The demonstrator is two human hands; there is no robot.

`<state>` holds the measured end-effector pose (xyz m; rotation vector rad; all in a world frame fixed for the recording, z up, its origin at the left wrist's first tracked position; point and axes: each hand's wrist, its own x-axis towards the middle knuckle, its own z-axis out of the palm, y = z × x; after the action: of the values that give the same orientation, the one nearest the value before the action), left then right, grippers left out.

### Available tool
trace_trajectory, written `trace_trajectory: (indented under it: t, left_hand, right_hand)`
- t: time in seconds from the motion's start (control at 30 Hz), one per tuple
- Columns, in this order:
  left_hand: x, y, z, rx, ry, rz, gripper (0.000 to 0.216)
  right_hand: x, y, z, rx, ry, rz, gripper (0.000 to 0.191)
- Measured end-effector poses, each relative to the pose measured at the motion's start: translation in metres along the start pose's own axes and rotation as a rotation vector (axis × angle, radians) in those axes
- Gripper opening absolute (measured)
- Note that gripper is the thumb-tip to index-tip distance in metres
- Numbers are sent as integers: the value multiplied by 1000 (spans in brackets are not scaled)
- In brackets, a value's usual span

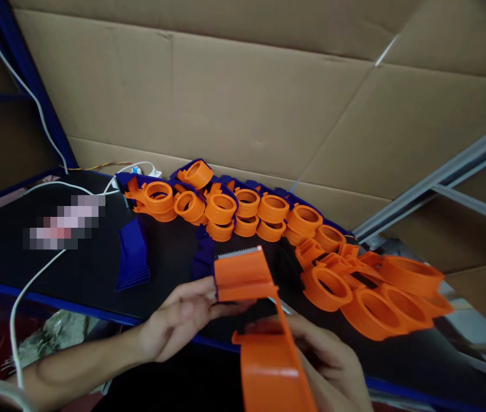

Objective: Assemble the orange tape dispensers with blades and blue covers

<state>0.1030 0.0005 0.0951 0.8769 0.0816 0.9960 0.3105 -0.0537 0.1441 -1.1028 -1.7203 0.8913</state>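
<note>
starting at the left, a white cable (pixel 23 297) trails over the black table (pixel 88 269), past a stack of blue plates (pixel 133 257). the left hand (pixel 182 320) has its fingers pinched on the near edge of the orange tape dispenser (pixel 251 320), held above the table's front edge, while the right hand (pixel 324 355) is cupped under its lower body, grip mostly hidden. its toothed blade (pixel 238 253) sits close to the left fingertips, so a slip could nick them or drop it into the row of orange dispensers (pixel 268 214) and the pile (pixel 375 292) on the right.
</note>
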Motion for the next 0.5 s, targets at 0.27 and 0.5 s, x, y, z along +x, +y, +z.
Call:
trace_trajectory:
  t: [0.27, 0.5]
  left_hand:
    - [0, -10, -17, -222, 14, -141, 71]
    - [-9, -29, -24, -271, 128, -140, 54]
  right_hand:
    - [19, 22, 13, 118, -492, 220, 45]
    - [85, -2, -26, -100, -228, 35, 40]
